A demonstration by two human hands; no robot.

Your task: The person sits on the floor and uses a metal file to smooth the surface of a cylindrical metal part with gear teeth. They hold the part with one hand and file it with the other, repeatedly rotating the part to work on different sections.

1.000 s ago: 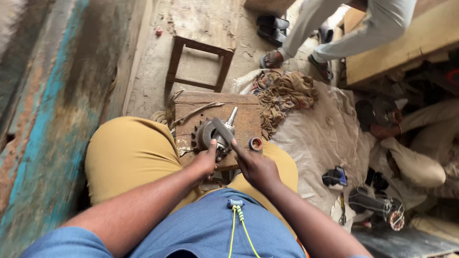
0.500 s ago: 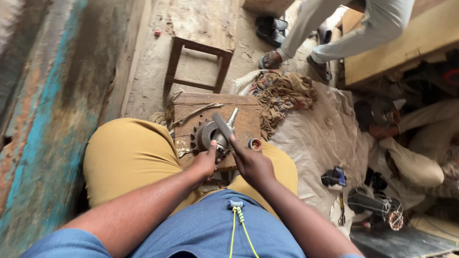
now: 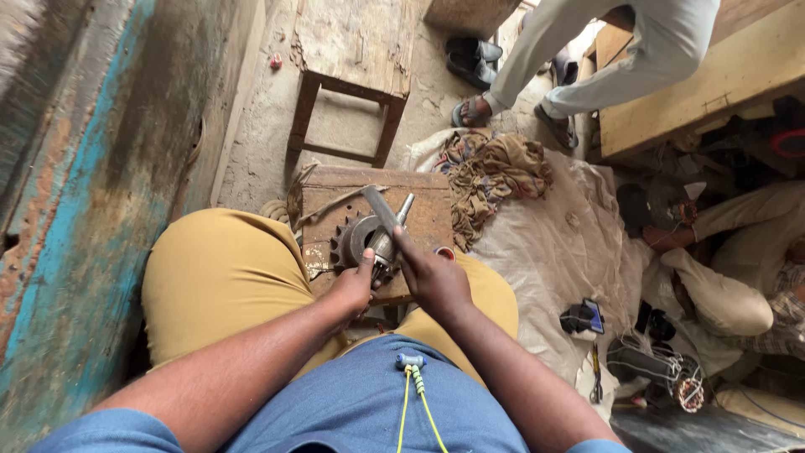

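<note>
Rags (image 3: 490, 172) lie beside block (image 3: 373, 226); stool (image 3: 352, 59) stands beyond.

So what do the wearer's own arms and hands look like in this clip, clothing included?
Both forearms are bare, with short blue sleeves showing only at the bottom edge. The left hand and right hand wear no gloves; no rings or watch are visible. A blue shirt with yellow-green cords hangs between the arms, above mustard-yellow trousers.

The worktop (image 3: 419, 205) is small: a gear (image 3: 356, 239) fills its near middle, bare wood lies beyond it. Rags (image 3: 490, 172) crowd the right edge, a stool (image 3: 352, 50) stands behind, and a wall (image 3: 75, 184) closes the left.
</note>
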